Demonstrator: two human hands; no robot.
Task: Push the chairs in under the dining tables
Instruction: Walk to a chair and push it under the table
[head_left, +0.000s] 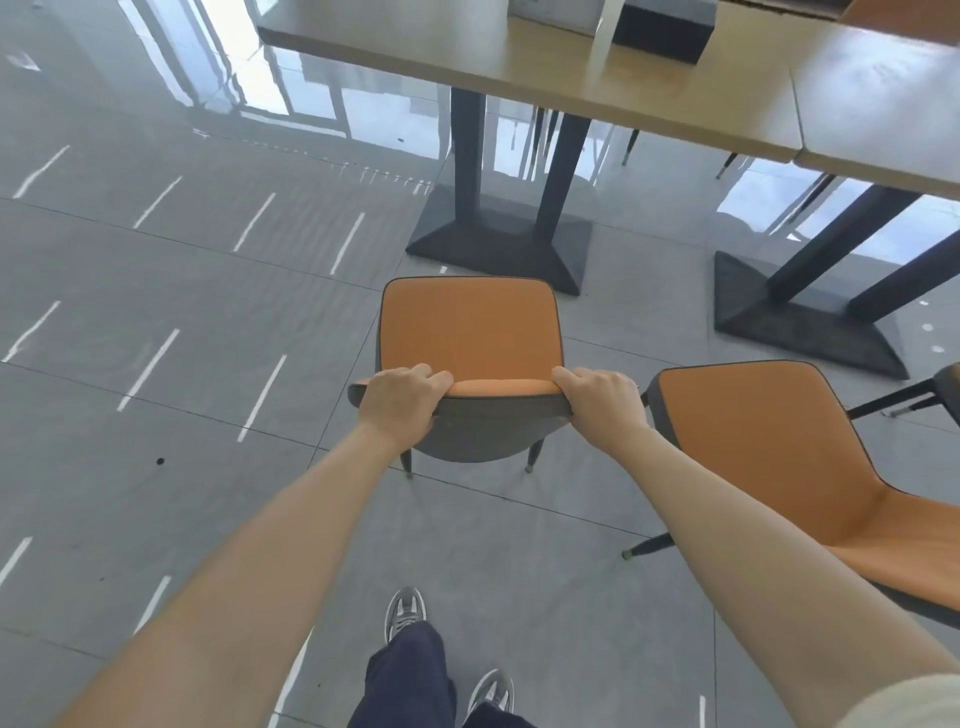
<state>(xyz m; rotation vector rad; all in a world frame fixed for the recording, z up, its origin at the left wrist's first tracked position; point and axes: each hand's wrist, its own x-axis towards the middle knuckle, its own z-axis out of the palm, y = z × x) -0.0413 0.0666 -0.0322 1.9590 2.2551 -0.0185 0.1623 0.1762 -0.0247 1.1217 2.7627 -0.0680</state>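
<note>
An orange chair (470, 332) with a grey shell and dark legs stands on the tiled floor in front of me, its seat facing a wooden dining table (545, 73). My left hand (400, 400) grips the left end of the backrest's top edge. My right hand (602, 402) grips the right end. The chair's front edge stands just short of the table's dark pedestal base (498, 249). A second orange chair (779, 457) stands to the right, turned at an angle, partly behind my right forearm.
A second wooden table (883, 109) adjoins the first on the right, with its own dark base (800, 317). A dark box (660, 31) sits on the first table. More chair legs show beyond the tables. Open grey tiled floor lies to the left.
</note>
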